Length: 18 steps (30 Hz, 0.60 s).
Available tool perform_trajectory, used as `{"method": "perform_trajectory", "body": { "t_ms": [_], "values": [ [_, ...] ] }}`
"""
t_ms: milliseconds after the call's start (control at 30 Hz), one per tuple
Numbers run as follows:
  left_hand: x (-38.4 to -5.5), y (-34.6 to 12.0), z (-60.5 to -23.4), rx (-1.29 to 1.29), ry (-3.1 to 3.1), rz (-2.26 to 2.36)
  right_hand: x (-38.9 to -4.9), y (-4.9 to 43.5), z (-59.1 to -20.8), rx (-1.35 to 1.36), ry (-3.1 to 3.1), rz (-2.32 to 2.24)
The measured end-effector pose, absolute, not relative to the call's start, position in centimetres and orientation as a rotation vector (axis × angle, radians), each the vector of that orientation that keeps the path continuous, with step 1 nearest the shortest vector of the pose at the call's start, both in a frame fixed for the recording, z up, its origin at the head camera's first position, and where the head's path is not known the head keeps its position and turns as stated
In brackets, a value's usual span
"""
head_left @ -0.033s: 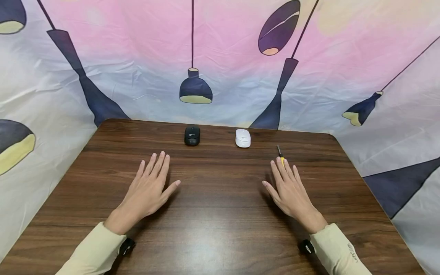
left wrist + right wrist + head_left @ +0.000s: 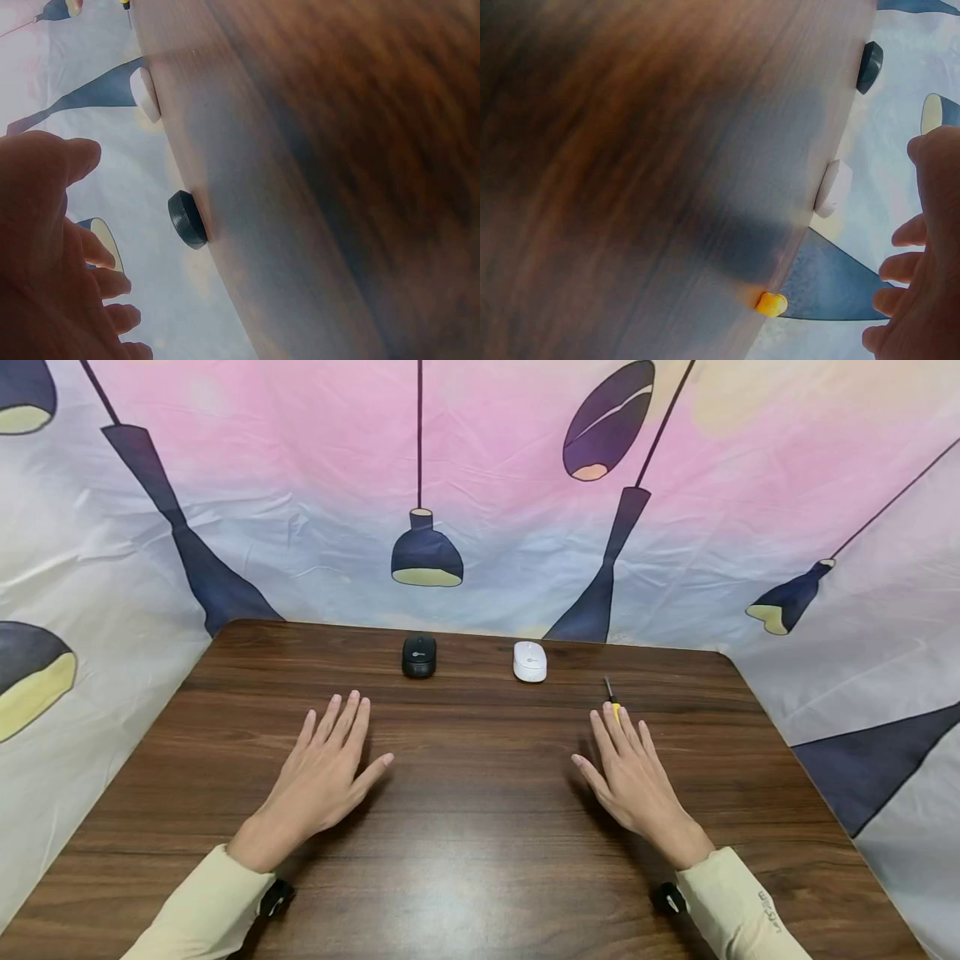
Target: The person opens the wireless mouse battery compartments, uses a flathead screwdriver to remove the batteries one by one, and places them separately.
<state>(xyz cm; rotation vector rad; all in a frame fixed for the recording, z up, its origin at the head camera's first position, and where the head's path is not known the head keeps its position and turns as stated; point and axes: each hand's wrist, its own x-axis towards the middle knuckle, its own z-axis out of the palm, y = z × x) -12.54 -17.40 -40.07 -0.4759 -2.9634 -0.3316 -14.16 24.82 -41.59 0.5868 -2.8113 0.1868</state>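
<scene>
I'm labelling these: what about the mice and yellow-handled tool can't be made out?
Head view: the right hand hides part of the yellow-handled tool; its tip is too small.
Head view: logos on the black mouse and white mouse are too small to read.
Left wrist view: the top edge cuts off the tool's handle.

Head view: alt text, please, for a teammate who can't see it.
A person's left hand and right hand, both empty, spread open above a brown wooden table. Toward its far edge sit a black mouse and, to its right, a white mouse; a yellow-and-black screwdriver lies partly hidden by the right hand. Behind hangs a pastel printed cloth.
</scene>
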Motion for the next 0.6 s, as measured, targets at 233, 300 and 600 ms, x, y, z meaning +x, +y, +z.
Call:
{"method": "perform_trajectory", "body": {
  "t_ms": [233, 300, 600],
  "values": [
    [-12.6, -17.4, -39.9, -0.494, -2.971, -0.345, -14.2, 24.8, -41.6, 0.583, -2.825, 0.201],
    [-12.8, -17.4, -39.9, -0.506, -2.977, -0.355, -14.3, 24.8, -41.6, 0.583, -2.828, 0.204],
    [-13.5, -16.7, -39.4, -0.545, -3.035, -0.431, -15.3, 24.4, -41.4, 0.617, -2.812, 0.227]
  ]
}}
